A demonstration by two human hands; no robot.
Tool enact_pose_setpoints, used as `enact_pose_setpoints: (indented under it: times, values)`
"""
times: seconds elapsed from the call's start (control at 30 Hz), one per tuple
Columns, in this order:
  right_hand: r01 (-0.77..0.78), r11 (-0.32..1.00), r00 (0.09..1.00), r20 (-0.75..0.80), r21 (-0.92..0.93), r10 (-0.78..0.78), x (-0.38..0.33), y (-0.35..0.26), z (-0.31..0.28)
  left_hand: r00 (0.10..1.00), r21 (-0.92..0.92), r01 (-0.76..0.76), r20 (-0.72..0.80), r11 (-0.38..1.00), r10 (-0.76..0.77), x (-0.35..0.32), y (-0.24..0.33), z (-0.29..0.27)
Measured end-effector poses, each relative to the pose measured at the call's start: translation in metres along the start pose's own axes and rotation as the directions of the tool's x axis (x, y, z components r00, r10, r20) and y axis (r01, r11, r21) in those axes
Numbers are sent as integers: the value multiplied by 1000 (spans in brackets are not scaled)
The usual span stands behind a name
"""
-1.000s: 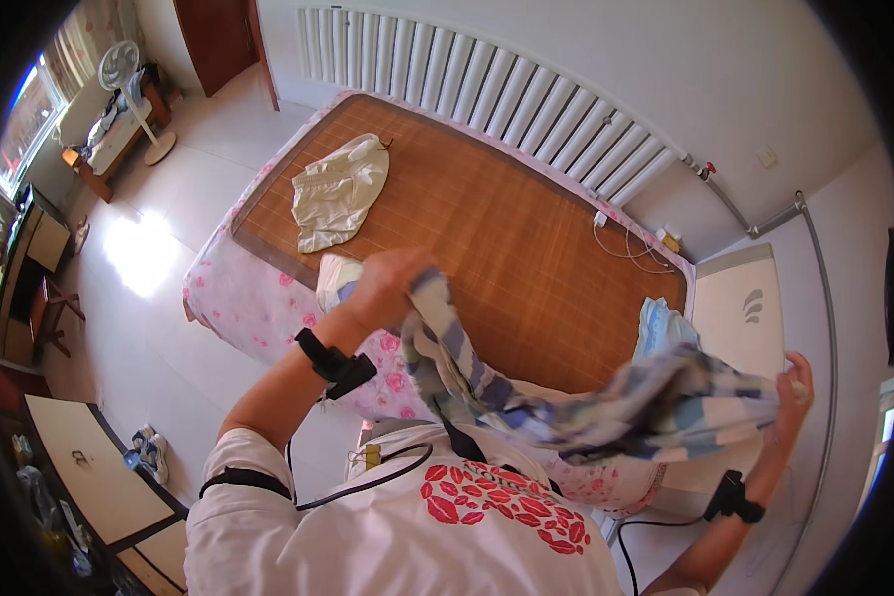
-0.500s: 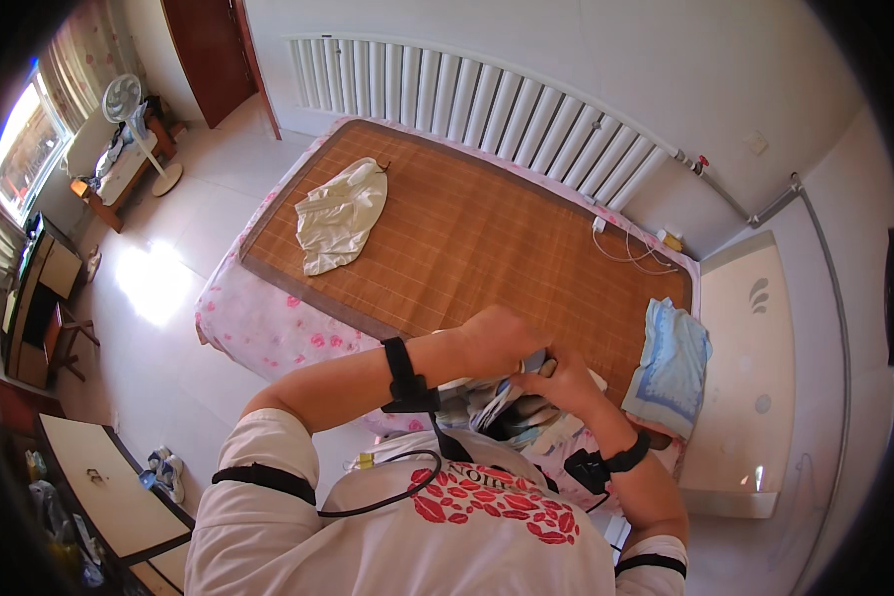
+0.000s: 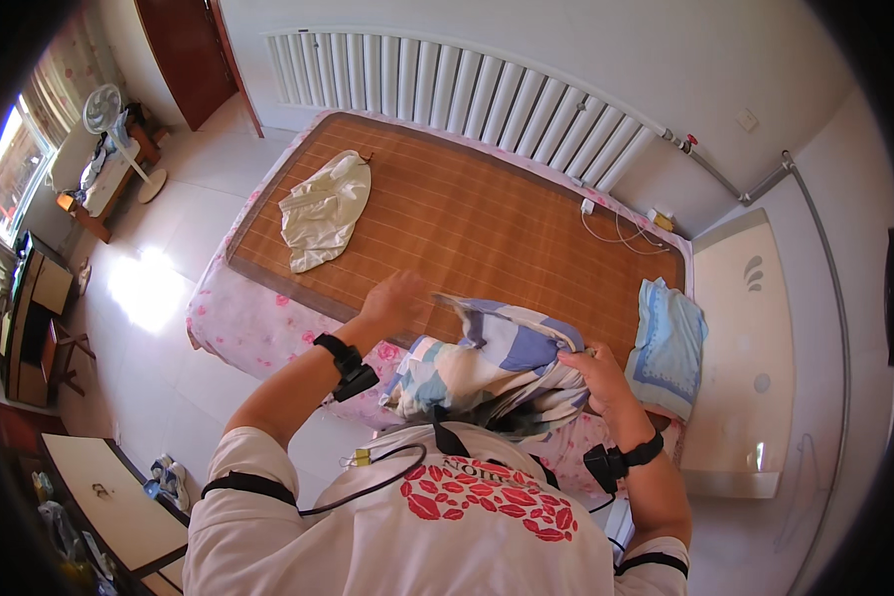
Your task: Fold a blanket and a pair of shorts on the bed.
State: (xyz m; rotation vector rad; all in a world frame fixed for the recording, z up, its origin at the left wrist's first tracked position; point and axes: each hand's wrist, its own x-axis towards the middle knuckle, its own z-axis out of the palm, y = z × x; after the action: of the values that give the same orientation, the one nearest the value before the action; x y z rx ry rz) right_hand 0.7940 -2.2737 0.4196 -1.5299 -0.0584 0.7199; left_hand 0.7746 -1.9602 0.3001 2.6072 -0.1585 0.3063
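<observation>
In front of my chest hangs a crumpled patchwork cloth (image 3: 536, 348) in blue, white, beige and grey, over the near edge of the bed. My right hand (image 3: 598, 372) pinches its right side between thumb and fingers. My left hand (image 3: 395, 303) is above the bed at the cloth's left, smeared by motion. Whether its fingers hold the cloth's thin far corner does not show. The cloth's lower part is hidden behind my shirt.
The bed carries a brown woven mat (image 3: 447, 209). On it lie cream shorts (image 3: 328, 214) at the left and a light blue pillow (image 3: 669, 343) at the right, with a white charger cable (image 3: 616, 238) near the wall. A white radiator (image 3: 447, 89) stands behind.
My hands, which were close together, have moved apart. The left went to the left; the right shifted slightly right with the cloth. The cloth has spread out between them.
</observation>
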Motion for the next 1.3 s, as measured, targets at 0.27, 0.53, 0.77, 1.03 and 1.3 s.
enact_pose_setpoints:
  times: [0.27,0.53,0.77,1.03,1.3]
  values:
    - [-100,994,993,53,-42,102,-14,-1,4,803,-440,212,588,873,101,-20,5,59]
    - [-9,929,973,210,-371,93,-36,-10,5,636,-634,509,733,582,242,-9,49,64]
    - [13,976,995,100,-219,9,-45,-5,-7,731,-801,439,582,406,357,16,47,38]
    - [-11,991,998,-66,133,20,-37,24,-37,696,-585,651,715,483,-72,8,54,-50]
    - [-10,971,995,-90,237,32,-35,29,-43,857,-891,424,452,161,247,-40,46,-9]
